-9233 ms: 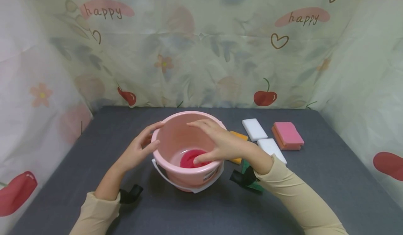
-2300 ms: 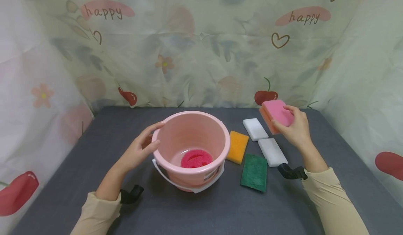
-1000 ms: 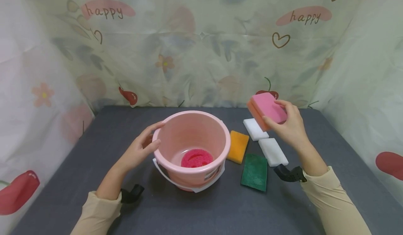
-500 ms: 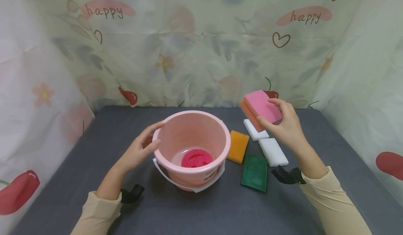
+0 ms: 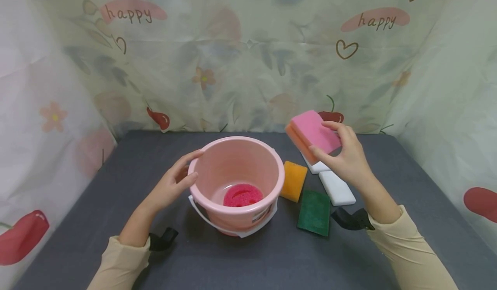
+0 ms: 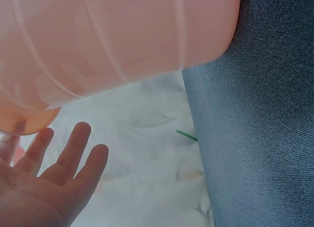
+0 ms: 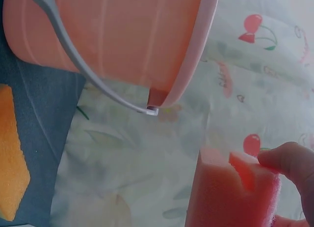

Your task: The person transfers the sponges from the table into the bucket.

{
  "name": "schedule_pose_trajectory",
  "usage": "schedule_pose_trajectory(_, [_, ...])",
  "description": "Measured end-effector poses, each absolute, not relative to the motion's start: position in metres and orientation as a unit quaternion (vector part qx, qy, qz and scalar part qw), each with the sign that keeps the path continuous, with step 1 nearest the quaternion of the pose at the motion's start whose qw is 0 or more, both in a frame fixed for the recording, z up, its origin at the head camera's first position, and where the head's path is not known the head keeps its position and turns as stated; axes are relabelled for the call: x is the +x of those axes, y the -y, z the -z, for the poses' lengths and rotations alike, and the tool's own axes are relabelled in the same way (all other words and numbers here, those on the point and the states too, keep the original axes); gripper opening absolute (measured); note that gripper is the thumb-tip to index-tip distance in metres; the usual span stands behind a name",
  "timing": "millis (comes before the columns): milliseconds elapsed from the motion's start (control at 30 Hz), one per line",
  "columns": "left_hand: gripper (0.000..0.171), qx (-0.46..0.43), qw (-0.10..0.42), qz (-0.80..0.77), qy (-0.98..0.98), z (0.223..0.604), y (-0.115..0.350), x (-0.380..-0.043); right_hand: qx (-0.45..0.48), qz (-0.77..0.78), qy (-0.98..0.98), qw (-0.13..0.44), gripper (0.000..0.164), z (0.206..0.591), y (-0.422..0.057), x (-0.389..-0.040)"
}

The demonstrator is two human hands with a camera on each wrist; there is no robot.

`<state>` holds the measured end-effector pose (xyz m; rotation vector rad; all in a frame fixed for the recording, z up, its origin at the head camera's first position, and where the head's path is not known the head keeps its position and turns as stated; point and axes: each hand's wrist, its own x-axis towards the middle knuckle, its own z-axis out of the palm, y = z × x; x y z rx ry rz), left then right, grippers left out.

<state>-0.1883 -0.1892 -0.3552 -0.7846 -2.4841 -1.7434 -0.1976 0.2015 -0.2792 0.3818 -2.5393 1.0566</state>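
Observation:
My right hand (image 5: pixel 347 158) pinches a sponge with a pink top and orange foam body (image 5: pixel 316 131), thumb on one edge and fingers on the other. The sponge is tilted in the air, right of the pink bucket (image 5: pixel 237 219), and partly covers a white sponge (image 5: pixel 319 168) below. In the right wrist view, the foam (image 7: pixel 221 200) shows a notch near the thumb. My left hand (image 5: pixel 171 182) touches the bucket's left rim with thumb and index finger; its other fingers (image 6: pixel 73 146) are extended in the left wrist view. Inside the bucket lies a round red sponge (image 5: pixel 242 195).
Right of the bucket lie a yellow sponge (image 5: pixel 294 181), a green scouring pad (image 5: pixel 314 212) and a second white sponge (image 5: pixel 337 188). The bucket's white handle (image 5: pixel 242 234) hangs down in front. A patterned cloth (image 5: pixel 248 65) encloses the dark table (image 5: pixel 248 264) at back and sides.
Earlier my right hand was at the bucket, above the red sponge. Since then it has picked up the pink and orange sponge and carried it leftward towards the bucket. My left hand has stayed at the rim.

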Motion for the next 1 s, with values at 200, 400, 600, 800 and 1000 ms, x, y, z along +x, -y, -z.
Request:
schedule_pose_trajectory(200, [0.056,-0.249,0.004,0.558,0.792,0.355,0.189,-0.188,0.147,-0.379,0.896,0.18,0.057,0.279,-0.196,-0.196])
schedule_pose_trajectory(400, [0.056,-0.248,0.004,0.555,0.794,0.355,0.189,-0.188,0.167,-0.388,0.889,0.175,0.057,0.278,-0.19,-0.193])
schedule_pose_trajectory(600, [0.056,-0.245,0.003,0.555,0.795,0.355,0.189,-0.187,0.186,-0.391,0.885,0.173,0.057,0.278,-0.183,-0.192])
schedule_pose_trajectory(800, [0.055,-0.241,0.0,0.556,0.796,0.354,0.189,-0.187,0.199,-0.391,0.884,0.163,0.057,0.277,-0.176,-0.19])
schedule_pose_trajectory(1000, [0.055,-0.238,-0.002,0.556,0.796,0.354,0.189,-0.187,0.222,-0.394,0.878,0.155,0.057,0.276,-0.167,-0.189])
